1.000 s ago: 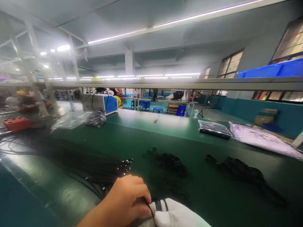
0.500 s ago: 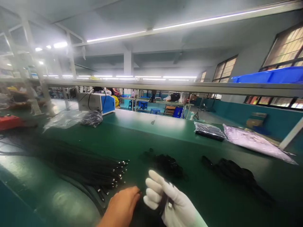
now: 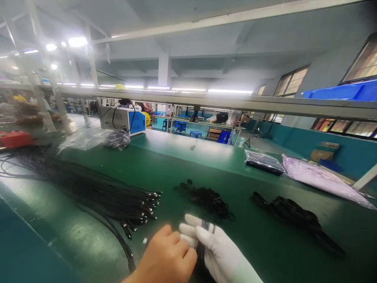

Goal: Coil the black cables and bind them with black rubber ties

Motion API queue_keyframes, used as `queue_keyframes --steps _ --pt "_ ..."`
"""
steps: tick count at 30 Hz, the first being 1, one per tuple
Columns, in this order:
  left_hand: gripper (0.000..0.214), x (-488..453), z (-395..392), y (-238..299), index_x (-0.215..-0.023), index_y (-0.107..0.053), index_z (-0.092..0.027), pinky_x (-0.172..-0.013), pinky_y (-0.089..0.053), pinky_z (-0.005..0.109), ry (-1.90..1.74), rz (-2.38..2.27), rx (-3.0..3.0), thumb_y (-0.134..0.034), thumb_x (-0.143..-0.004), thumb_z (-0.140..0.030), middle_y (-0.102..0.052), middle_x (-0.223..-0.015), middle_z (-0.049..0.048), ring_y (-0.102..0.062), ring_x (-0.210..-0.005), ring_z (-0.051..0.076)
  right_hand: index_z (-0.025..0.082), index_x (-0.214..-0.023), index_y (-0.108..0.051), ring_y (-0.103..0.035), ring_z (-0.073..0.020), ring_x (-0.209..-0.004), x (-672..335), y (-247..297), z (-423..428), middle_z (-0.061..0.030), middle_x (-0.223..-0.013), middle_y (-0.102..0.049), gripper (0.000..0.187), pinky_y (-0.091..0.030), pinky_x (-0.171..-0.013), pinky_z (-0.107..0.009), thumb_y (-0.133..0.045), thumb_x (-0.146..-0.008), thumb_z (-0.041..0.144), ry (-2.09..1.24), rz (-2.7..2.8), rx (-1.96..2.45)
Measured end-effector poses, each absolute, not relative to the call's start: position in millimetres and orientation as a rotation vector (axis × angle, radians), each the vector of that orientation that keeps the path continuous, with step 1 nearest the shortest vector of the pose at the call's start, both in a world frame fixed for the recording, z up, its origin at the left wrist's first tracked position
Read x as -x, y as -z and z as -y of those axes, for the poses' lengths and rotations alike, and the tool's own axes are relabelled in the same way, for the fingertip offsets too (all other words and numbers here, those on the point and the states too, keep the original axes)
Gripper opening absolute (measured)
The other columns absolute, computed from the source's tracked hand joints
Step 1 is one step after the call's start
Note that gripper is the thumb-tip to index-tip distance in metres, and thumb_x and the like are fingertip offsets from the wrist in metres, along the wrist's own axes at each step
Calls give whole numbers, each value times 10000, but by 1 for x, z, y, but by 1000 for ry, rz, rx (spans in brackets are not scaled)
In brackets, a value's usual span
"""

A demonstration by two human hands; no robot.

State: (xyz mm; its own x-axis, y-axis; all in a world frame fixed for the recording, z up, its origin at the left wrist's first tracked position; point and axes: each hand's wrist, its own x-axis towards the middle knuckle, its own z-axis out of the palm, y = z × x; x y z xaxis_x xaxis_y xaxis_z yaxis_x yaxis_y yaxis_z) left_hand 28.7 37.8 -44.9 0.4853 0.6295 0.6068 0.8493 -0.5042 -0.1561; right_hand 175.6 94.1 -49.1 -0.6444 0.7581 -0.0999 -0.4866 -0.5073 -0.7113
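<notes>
My left hand, bare, is closed in a fist against the fingers of my right hand. A pale metal plug shows beside its knuckles; what the fist grips is mostly hidden. My right hand, in a white glove, curls around a black cable that hangs below the palm. Dark bands cross a gloved finger. Left of my hands lies a long bundle of black cables, with several metal plugs at its near end. Just beyond my hands is a small pile of black bands or loops.
Coiled black cables lie to the right on the green bench. Farther back are a bagged black item, a pale pink bag, clear plastic bags and a blue-and-grey machine. A red box stands far left.
My left hand has moved right and up against the gloved hand and is closed in a fist. The gloved thumb has shifted over the fingers. The view has tilted slightly.
</notes>
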Motion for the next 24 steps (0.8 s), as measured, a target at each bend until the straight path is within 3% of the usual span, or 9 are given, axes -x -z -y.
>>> queue_keyframes --steps 4,8,12,15,18,21,24 --pt "244 -5 -51 2 -664 -455 -188 -686 -355 317 555 946 2495 -554 -875 -261 -531 -606 -37 -440 -601 138 131 -845 -666 -571 -195 -750 -169 52 -88 -28 -708 -616 183 -438 -729 -332 -748 -685 165 -2318 910 524" --pt "310 8 -64 -11 -707 -463 -197 -860 -345 315 449 983 2712 -661 -818 -408 -551 -670 -66 -460 -694 131 94 -753 -640 -513 -141 -630 -163 44 -83 -7 -644 -562 189 -408 -697 -315 -646 -580 19 -2499 923 366" --pt "244 9 -71 -1 -710 -499 -196 -962 -296 328 442 1000 2784 -666 -821 -334 -588 -725 -64 -502 -801 136 93 -739 -602 -452 -96 -585 -162 46 -81 22 -616 -493 146 -364 -679 -282 -670 -634 16 -2578 899 382" --pt "161 5 -68 -1 -702 -528 -195 -821 -362 318 459 1045 2731 -600 -845 -196 -625 -876 -40 -515 -872 160 86 -833 -601 -450 -95 -575 -166 59 -83 24 -621 -479 142 -359 -675 -279 -685 -718 82 -2613 856 427" --pt "173 1 -69 -11 -658 -542 -190 -552 -334 259 284 1103 2833 -634 -804 -171 -603 -786 -29 -520 -700 137 80 -889 -603 -495 -106 -616 -169 75 -86 -11 -700 -544 205 -366 -683 -272 -702 -711 102 -2635 809 350" --pt "136 3 -79 -20 -672 -604 -192 -508 -337 199 306 1332 3147 -707 -757 -168 -574 -685 -52 -533 -626 99 58 -929 -615 -524 -114 -647 -172 86 -88 -59 -767 -607 288 -358 -635 -237 -736 -704 191 -2678 842 244" --pt "102 8 -90 -14 -730 -636 -205 -485 -375 171 565 1750 3532 -718 -747 -263 -559 -608 -69 -520 -542 89 39 -868 -632 -470 -82 -532 -176 93 -89 -50 -662 -611 309 -334 -563 -211 -721 -729 300 -2682 915 184"
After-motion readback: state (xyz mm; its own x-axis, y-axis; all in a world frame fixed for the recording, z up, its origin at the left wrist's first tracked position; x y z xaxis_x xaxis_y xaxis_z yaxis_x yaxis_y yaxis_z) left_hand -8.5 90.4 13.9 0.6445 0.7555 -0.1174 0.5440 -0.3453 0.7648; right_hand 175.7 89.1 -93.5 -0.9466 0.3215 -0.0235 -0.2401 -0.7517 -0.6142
